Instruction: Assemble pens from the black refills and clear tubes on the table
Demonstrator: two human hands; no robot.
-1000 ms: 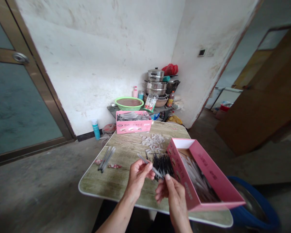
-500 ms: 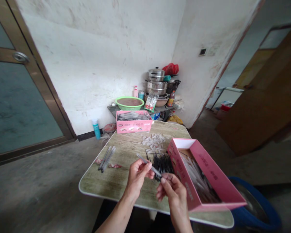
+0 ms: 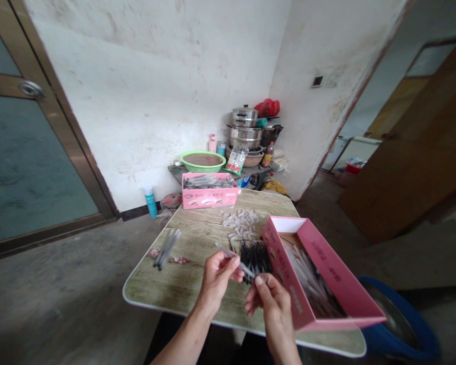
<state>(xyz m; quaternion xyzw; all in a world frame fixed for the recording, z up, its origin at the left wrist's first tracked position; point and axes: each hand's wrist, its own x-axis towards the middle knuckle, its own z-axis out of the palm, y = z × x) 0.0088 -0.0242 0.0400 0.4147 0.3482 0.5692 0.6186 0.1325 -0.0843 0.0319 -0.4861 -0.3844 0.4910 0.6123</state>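
Since the frame of half a second earlier, only the hands had moved, and very little: the right hand (image 3: pixel 272 299) had shifted its fingers slightly at the end of the thin tube (image 3: pixel 247 270). On the left of the worktop (image 3: pixel 163 293), some grey tubes (image 3: pixel 167 249) lay side by side, perhaps so that they would not mix with the loose pieces. At the upper middle, a pink box (image 3: pixel 211 199) held many similar tubes. In the centre, the left hand (image 3: pixel 215 279) was closed on the thin tube with thumb and fingers, probably to keep it steady. Beyond it lay short pale pieces (image 3: pixel 241 222) and, nearer, thin black pieces (image 3: pixel 256 257). The right hand pinched the tube's lower right end, so both hands were near each other but apart. At the lower right, an open pink box (image 3: pixel 336 268) stood with pale tubes inside, likely for easy reach. The held tube looked slim, straight and greyish, tilted down to the right; its lower tip was hidden by the fingers.
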